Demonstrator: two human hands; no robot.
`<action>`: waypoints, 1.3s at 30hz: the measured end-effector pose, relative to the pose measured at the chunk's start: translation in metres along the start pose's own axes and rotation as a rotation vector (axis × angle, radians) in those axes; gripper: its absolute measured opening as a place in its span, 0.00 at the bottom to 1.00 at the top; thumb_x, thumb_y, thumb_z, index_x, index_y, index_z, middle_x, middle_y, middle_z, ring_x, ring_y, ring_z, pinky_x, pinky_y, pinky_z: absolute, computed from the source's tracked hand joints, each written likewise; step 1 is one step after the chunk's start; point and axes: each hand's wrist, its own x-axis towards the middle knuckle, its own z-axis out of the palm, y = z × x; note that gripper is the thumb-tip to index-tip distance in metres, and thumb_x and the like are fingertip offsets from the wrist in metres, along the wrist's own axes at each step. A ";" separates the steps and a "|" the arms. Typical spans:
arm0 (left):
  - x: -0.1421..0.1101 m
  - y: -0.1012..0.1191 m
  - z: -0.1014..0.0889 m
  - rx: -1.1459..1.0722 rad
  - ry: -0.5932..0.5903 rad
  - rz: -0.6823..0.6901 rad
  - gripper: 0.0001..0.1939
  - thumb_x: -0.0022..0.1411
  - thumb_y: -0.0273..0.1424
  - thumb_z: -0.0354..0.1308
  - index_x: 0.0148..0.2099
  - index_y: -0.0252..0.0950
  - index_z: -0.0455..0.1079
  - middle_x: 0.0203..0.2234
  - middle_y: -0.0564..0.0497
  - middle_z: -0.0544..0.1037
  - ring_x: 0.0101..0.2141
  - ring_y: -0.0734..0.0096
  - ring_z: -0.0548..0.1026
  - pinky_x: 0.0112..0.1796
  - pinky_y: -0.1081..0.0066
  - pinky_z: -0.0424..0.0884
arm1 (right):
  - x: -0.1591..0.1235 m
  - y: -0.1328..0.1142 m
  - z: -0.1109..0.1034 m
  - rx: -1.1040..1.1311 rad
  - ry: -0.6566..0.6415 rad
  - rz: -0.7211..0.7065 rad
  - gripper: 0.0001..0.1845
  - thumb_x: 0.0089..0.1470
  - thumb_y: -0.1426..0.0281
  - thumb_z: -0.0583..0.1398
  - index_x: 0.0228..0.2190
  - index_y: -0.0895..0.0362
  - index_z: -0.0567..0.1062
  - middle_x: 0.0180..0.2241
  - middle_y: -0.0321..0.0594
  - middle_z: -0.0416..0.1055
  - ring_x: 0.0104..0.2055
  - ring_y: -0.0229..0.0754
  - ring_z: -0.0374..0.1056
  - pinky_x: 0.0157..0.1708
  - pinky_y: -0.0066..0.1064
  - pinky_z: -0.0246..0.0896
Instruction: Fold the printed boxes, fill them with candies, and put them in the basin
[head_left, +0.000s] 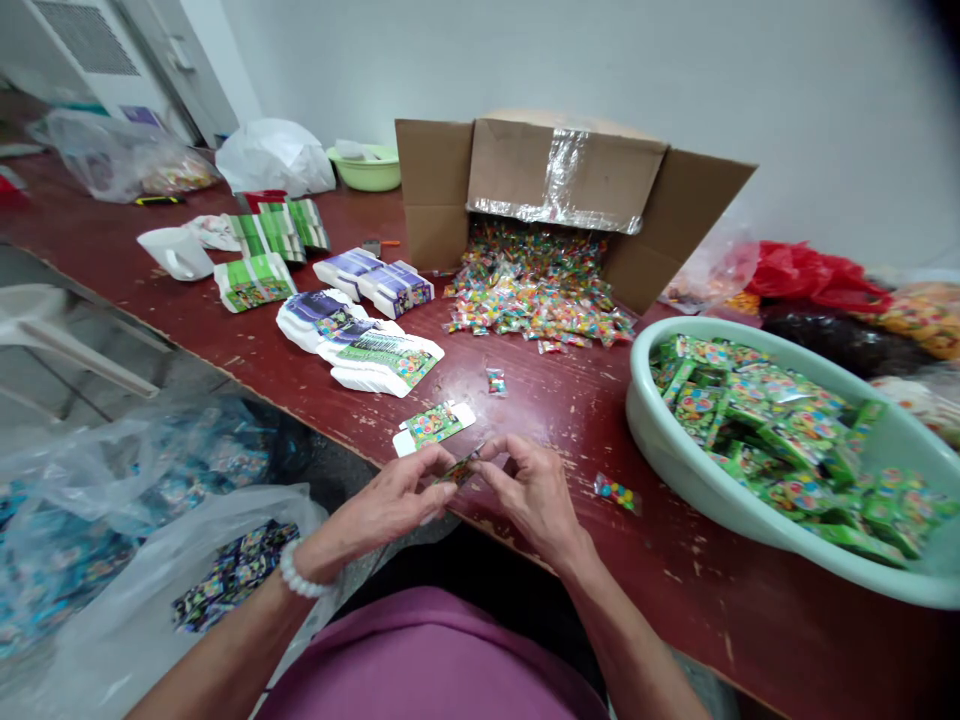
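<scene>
My left hand (394,495) and my right hand (525,487) meet at the near edge of the red table (570,410). Both pinch a small green printed carton (459,470) between their fingertips. Just beyond them lies a flat green carton blank (433,426). A small candy packet (495,381) lies further out, and another candy packet (616,492) rests right of my right hand. A white bead bracelet sits on my left wrist.
A pale green basin (675,450) of folded green cartons stands at the right. A tipped cardboard box (555,170) spills a heap of colourful candy packets (536,295). Stacks of flat carton blanks (360,340) lie left of centre. Clear plastic bags (112,520) of packets hang at my left.
</scene>
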 end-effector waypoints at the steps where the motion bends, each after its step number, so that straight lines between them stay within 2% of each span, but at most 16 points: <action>1: 0.000 0.000 -0.003 -0.116 -0.112 -0.052 0.14 0.62 0.37 0.59 0.49 0.38 0.71 0.35 0.53 0.76 0.34 0.69 0.73 0.34 0.71 0.72 | -0.002 -0.001 0.001 0.001 -0.009 -0.031 0.05 0.54 0.72 0.63 0.27 0.55 0.76 0.23 0.32 0.71 0.23 0.35 0.64 0.27 0.26 0.57; 3: 0.003 -0.002 -0.007 -0.309 -0.258 -0.136 0.22 0.57 0.36 0.64 0.54 0.39 0.69 0.40 0.52 0.76 0.35 0.69 0.75 0.36 0.70 0.74 | -0.006 -0.003 0.004 0.021 -0.054 -0.073 0.04 0.55 0.74 0.62 0.28 0.55 0.75 0.24 0.33 0.72 0.25 0.35 0.65 0.28 0.26 0.58; 6: 0.010 -0.008 -0.006 -0.429 -0.299 -0.205 0.24 0.52 0.34 0.67 0.51 0.36 0.71 0.37 0.52 0.75 0.30 0.71 0.74 0.33 0.70 0.74 | -0.008 -0.003 0.006 0.057 -0.158 -0.064 0.05 0.56 0.75 0.60 0.29 0.55 0.74 0.24 0.32 0.71 0.24 0.34 0.64 0.27 0.25 0.57; 9: 0.014 -0.012 -0.003 -0.384 -0.287 -0.193 0.20 0.52 0.36 0.67 0.46 0.34 0.74 0.31 0.54 0.74 0.27 0.74 0.72 0.29 0.74 0.71 | -0.009 0.001 0.001 0.114 -0.275 -0.009 0.04 0.56 0.75 0.60 0.35 0.55 0.73 0.29 0.33 0.74 0.26 0.34 0.65 0.28 0.25 0.59; 13: 0.015 -0.009 -0.003 -0.310 -0.346 -0.177 0.21 0.53 0.40 0.68 0.47 0.34 0.75 0.32 0.53 0.74 0.25 0.75 0.70 0.27 0.75 0.71 | -0.010 0.003 -0.010 0.191 -0.379 0.009 0.18 0.53 0.76 0.60 0.46 0.54 0.66 0.39 0.37 0.76 0.32 0.36 0.71 0.31 0.27 0.65; 17: 0.013 -0.003 -0.006 -0.266 -0.394 -0.199 0.25 0.52 0.41 0.69 0.51 0.36 0.75 0.29 0.53 0.76 0.22 0.76 0.71 0.25 0.75 0.70 | -0.015 -0.001 -0.016 0.119 -0.443 -0.045 0.39 0.50 0.78 0.59 0.61 0.52 0.53 0.47 0.44 0.75 0.34 0.40 0.73 0.32 0.31 0.68; 19: 0.012 -0.002 -0.007 -0.254 -0.407 -0.221 0.26 0.51 0.40 0.70 0.51 0.36 0.75 0.30 0.52 0.77 0.21 0.75 0.72 0.24 0.75 0.71 | -0.016 -0.003 -0.018 0.106 -0.491 -0.064 0.45 0.50 0.79 0.58 0.65 0.51 0.47 0.50 0.45 0.75 0.34 0.41 0.74 0.32 0.32 0.69; 24: 0.013 0.000 -0.002 -0.270 -0.401 -0.233 0.29 0.49 0.38 0.71 0.53 0.35 0.73 0.38 0.48 0.78 0.23 0.75 0.73 0.23 0.75 0.72 | -0.015 -0.003 -0.024 0.233 -0.618 -0.017 0.47 0.51 0.77 0.58 0.68 0.52 0.47 0.48 0.44 0.76 0.36 0.41 0.74 0.31 0.31 0.70; 28: 0.016 0.003 0.005 -0.250 -0.465 -0.132 0.24 0.48 0.34 0.71 0.49 0.37 0.77 0.40 0.48 0.78 0.29 0.71 0.74 0.25 0.75 0.74 | -0.015 -0.007 -0.023 0.355 -0.694 -0.020 0.47 0.50 0.75 0.62 0.68 0.52 0.51 0.48 0.43 0.76 0.39 0.43 0.76 0.34 0.32 0.72; 31: 0.017 0.008 0.007 -0.239 -0.466 -0.142 0.17 0.49 0.35 0.70 0.43 0.36 0.79 0.32 0.50 0.78 0.26 0.72 0.72 0.24 0.75 0.73 | -0.019 -0.008 -0.021 0.379 -0.610 0.008 0.43 0.53 0.71 0.64 0.67 0.51 0.56 0.41 0.40 0.78 0.34 0.40 0.75 0.29 0.29 0.70; 33: 0.016 0.011 0.008 -0.262 -0.389 -0.177 0.15 0.50 0.36 0.69 0.40 0.35 0.79 0.27 0.52 0.76 0.24 0.74 0.71 0.23 0.75 0.73 | -0.022 -0.005 -0.018 0.375 -0.427 0.055 0.39 0.55 0.70 0.64 0.65 0.50 0.59 0.38 0.38 0.78 0.27 0.36 0.71 0.23 0.25 0.65; 36: 0.015 0.010 0.015 -0.344 -0.197 -0.193 0.16 0.50 0.37 0.70 0.39 0.34 0.77 0.25 0.55 0.74 0.21 0.77 0.70 0.22 0.75 0.72 | -0.024 0.005 -0.012 0.324 -0.104 0.151 0.37 0.52 0.68 0.67 0.62 0.49 0.63 0.47 0.42 0.75 0.21 0.30 0.62 0.19 0.24 0.59; 38: 0.015 0.007 0.023 -0.414 -0.086 -0.175 0.17 0.50 0.38 0.71 0.39 0.33 0.76 0.26 0.54 0.76 0.22 0.75 0.72 0.23 0.73 0.73 | -0.025 0.012 -0.006 0.305 -0.061 0.211 0.34 0.50 0.66 0.68 0.58 0.51 0.68 0.48 0.43 0.74 0.21 0.30 0.61 0.19 0.24 0.59; 39: 0.015 0.004 0.027 -0.446 -0.051 -0.159 0.17 0.50 0.38 0.71 0.39 0.33 0.75 0.27 0.53 0.76 0.23 0.73 0.73 0.24 0.73 0.74 | -0.025 0.015 -0.002 0.319 -0.076 0.228 0.28 0.50 0.64 0.67 0.53 0.53 0.73 0.46 0.43 0.74 0.23 0.31 0.64 0.21 0.24 0.61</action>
